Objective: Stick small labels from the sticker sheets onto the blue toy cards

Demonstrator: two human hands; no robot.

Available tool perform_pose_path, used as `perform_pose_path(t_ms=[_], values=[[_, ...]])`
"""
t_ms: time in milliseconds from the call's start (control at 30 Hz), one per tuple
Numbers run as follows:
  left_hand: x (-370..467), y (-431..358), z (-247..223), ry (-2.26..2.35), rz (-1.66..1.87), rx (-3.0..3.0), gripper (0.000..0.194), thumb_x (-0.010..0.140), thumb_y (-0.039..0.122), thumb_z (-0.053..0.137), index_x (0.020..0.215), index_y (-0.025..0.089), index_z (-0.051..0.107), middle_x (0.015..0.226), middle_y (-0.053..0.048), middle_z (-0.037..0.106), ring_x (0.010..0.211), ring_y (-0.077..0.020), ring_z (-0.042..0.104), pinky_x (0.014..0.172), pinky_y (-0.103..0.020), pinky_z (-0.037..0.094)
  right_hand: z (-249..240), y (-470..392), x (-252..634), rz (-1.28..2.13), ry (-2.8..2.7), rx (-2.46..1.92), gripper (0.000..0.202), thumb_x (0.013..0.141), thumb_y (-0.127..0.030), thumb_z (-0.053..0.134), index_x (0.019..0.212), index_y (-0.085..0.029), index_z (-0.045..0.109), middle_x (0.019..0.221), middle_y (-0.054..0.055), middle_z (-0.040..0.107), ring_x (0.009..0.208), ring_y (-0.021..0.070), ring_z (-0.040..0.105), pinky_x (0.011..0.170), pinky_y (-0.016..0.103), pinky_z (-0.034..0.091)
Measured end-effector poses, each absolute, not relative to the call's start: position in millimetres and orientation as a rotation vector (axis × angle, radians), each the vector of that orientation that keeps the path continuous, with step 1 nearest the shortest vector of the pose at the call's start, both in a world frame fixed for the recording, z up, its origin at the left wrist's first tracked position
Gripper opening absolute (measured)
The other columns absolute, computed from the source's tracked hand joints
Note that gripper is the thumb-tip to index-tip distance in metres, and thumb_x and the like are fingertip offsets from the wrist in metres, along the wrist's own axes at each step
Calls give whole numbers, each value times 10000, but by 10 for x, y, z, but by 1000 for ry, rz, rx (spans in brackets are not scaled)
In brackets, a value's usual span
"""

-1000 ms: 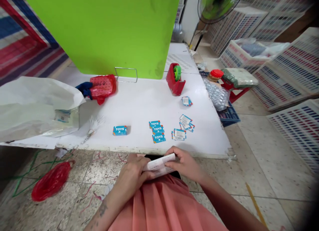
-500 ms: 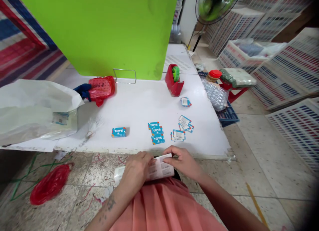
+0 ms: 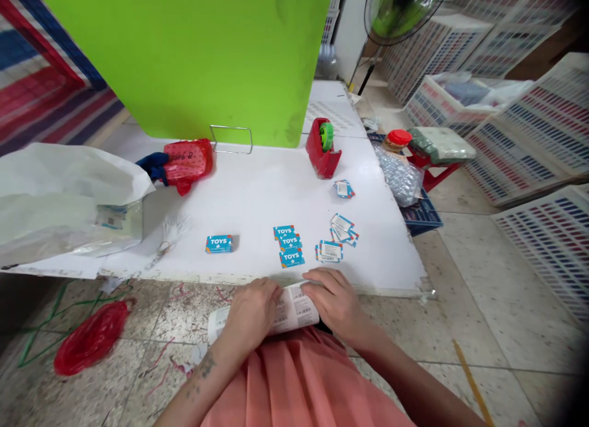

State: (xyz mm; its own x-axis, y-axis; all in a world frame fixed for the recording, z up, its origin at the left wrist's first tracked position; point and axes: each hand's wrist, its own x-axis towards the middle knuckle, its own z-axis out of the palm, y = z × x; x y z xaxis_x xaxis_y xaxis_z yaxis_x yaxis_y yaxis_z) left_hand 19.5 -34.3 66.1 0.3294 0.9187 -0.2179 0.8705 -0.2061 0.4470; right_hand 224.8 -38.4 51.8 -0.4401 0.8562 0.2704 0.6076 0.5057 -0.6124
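A sheet of barcode labels (image 3: pixel 292 309), partly rolled, lies across my lap just below the table edge. My left hand (image 3: pixel 257 307) is closed on its middle, fingertips at the upper edge. At the sheet's right end, my right hand (image 3: pixel 332 299) has its fingers closed on the upper corner. Three overlapping blue TOYS cards (image 3: pixel 291 257) lie on the table above the hands. To their right are cards showing barcode labels (image 3: pixel 331 250), with another small group (image 3: pixel 343 189) farther back. A stack of TOYS cards (image 3: pixel 219 244) sits to the left.
A red tape dispenser (image 3: pixel 322 151) stands at the back of the white table (image 3: pixel 257 194). A green board (image 3: pixel 193 59) rises behind. At left are a red packet (image 3: pixel 189 163) and a white plastic bag (image 3: pixel 69 200). White crates (image 3: pixel 543 126) stand at right.
My right hand's fingers have come down over the sheet's upper right corner, which was lifted before. The left hand has shifted slightly left along the sheet.
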Motion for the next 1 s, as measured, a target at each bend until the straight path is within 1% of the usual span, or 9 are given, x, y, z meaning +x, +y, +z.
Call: perform_pose_path(t_ms=[133,233,267,333,400,433,567,1000], values=[[155,-323,549,1595,119,2092,221,925,186,363,846,180,569,845,-42,629,798,-188,572,726,-305,414,580,-238,2257,839,-1954,-1275,116,888,-186,484,851,-213,591,1066,70,562,1039,203,519,892,367,426],[189,-351,497,1495,129,2226,183,916,185,408,843,184,576,866,-39,613,823,-194,534,756,-324,416,550,35,2284,851,-1900,-1315,81,876,-197,504,841,-208,576,1029,63,549,1023,197,514,900,364,400],[211,-364,484,1434,152,2276,169,911,175,423,850,187,580,913,-40,612,859,-196,520,779,-329,416,518,131,2284,837,-1914,-1311,74,868,-186,510,833,-205,573,999,59,550,1003,195,516,895,364,395],[258,-388,460,1334,203,2355,154,900,148,441,878,190,588,1074,-43,595,956,-204,486,835,-348,411,439,294,2266,835,-1963,-1305,69,851,-162,518,815,-199,563,946,50,550,961,190,518,874,357,398],[292,-400,437,1298,233,2399,161,898,132,441,908,191,591,1217,-38,544,1025,-214,452,871,-369,404,365,397,2227,857,-2019,-1320,82,838,-135,521,796,-196,556,908,43,546,924,184,514,844,346,405],[302,-402,428,1296,237,2412,161,899,134,441,916,191,591,1251,-36,526,1037,-217,443,879,-378,403,337,427,2204,866,-2046,-1333,90,833,-123,521,789,-194,555,895,40,544,910,182,511,831,340,408],[308,-393,414,1307,220,2429,148,905,154,444,924,190,586,1254,-32,528,1021,-218,444,868,-389,410,280,462,2147,853,-2132,-1369,110,829,-94,520,779,-184,559,871,41,545,884,180,502,815,336,408],[320,-356,377,1314,207,2462,147,895,140,456,940,189,587,1301,-22,504,1013,-217,441,860,-385,423,269,471,2157,790,-2221,-1350,116,829,-84,533,780,-181,574,873,42,565,886,184,500,815,336,407]])
